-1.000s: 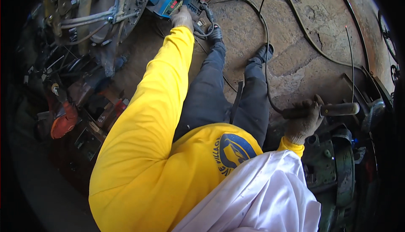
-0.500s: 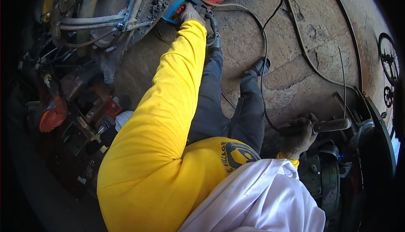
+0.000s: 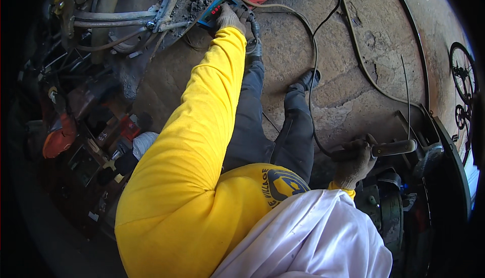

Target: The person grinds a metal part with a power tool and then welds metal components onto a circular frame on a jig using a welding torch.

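Here, the right hand (image 3: 355, 160) grips one dark handle (image 3: 394, 148); the left hand (image 3: 231, 18), closure unclear, meets one blue machine (image 3: 207, 19) showing red digits (image 3: 216, 9).

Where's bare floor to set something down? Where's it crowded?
Bare floor: between the handle cable and tan cable; between tan cable and outer dark cable, though the thin rod crosses part in view; a small patch between the feet. Crowded: clutter left of the yellow sleeve, the blue box at the left hand, green metal parts by the right hand.
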Available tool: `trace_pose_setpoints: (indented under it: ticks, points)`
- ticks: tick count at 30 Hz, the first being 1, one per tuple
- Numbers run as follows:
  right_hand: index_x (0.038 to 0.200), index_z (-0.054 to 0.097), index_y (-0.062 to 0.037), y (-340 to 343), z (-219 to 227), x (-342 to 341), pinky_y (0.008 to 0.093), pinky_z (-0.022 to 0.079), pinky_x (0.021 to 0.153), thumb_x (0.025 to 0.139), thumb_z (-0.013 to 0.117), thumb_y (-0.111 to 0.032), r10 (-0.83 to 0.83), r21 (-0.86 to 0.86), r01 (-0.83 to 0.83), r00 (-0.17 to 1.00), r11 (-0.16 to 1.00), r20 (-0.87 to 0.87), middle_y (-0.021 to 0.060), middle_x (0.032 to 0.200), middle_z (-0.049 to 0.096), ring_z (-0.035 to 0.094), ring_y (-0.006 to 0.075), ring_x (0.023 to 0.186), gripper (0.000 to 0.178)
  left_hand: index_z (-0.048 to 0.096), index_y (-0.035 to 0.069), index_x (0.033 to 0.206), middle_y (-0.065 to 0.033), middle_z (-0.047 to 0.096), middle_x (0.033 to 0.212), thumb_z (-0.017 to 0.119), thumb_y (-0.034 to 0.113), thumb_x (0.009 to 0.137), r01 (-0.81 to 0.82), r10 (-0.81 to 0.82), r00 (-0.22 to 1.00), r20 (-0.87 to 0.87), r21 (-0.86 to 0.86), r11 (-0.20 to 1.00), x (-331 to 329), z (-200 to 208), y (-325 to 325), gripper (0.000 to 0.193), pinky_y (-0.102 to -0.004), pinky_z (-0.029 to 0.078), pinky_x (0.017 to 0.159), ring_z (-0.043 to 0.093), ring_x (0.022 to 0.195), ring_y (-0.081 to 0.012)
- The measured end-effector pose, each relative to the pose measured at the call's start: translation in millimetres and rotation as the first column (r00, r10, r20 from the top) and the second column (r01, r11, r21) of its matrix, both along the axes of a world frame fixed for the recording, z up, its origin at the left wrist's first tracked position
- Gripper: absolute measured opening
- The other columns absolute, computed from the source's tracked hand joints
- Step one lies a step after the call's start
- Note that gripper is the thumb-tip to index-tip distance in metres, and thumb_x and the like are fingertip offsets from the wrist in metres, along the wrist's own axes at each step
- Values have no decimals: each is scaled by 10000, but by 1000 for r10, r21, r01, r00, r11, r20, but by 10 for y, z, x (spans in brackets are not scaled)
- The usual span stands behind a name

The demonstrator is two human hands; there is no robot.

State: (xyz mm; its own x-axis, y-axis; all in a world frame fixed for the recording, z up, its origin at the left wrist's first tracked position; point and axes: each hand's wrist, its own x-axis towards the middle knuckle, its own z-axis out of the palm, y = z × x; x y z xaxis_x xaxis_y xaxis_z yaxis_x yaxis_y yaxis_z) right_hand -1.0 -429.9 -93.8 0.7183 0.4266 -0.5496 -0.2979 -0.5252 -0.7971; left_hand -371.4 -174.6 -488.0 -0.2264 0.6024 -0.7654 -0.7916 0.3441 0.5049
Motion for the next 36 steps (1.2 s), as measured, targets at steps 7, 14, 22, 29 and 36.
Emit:
trace_pose_setpoints:
  ticks: [7, 14, 22, 29, 36]
  points:
    - [1229, 488, 10, 4, 37, 62, 300, 534, 606, 889, 587, -190, 67, 28, -66, 997, 997, -31, 67, 799, 589, 596, 153, 663, 407, 504, 69, 1131, -35, 539, 999, 428, 314, 1007, -23, 22, 998, -54, -22, 999, -176, 111, -14, 285, -350, 515, 904, 557, 961, -172]
    - [1219, 522, -23, -29, 19, 22, 288, 528, 583, 861, 603, -237, 58, -18, -58, 998, 998, 22, 82, 763, 599, 638, 202, 629, 425, 510, 70, 1158, -38, 535, 1056, 433, 302, 1008, 64, -69, 996, -50, -98, 993, 362, 1148, 122, 287, -344, 520, 883, 552, 977, -151]
    - [1216, 520, -19, -75, -6, 40, 296, 523, 596, 865, 595, -239, 49, -10, -48, 998, 999, 36, 81, 771, 595, 637, 203, 631, 421, 518, 90, 1067, -19, 521, 930, 502, 337, 982, 65, -70, 996, -53, -94, 993, 376, 1116, 80, 262, -335, 533, 854, 551, 900, -146]
    - [1227, 493, 2, -55, 38, 26, 295, 524, 627, 895, 568, -218, 66, -13, -66, 997, 998, 31, 78, 801, 616, 642, 189, 648, 406, 548, 85, 1063, -29, 567, 896, 520, 379, 966, 77, -81, 991, -107, -43, 996, 241, 746, -7, 310, -350, 521, 845, 579, 826, -179]
    - [1214, 520, -18, -85, 27, 7, 299, 523, 603, 862, 603, -218, 13, 19, -13, 1000, 1000, 26, 77, 770, 597, 637, 199, 636, 413, 595, 63, 1109, -57, 632, 984, 513, 419, 956, 210, -346, 889, -300, -404, 890, 419, 1064, -173, 396, -354, 499, 856, 611, 862, -227]
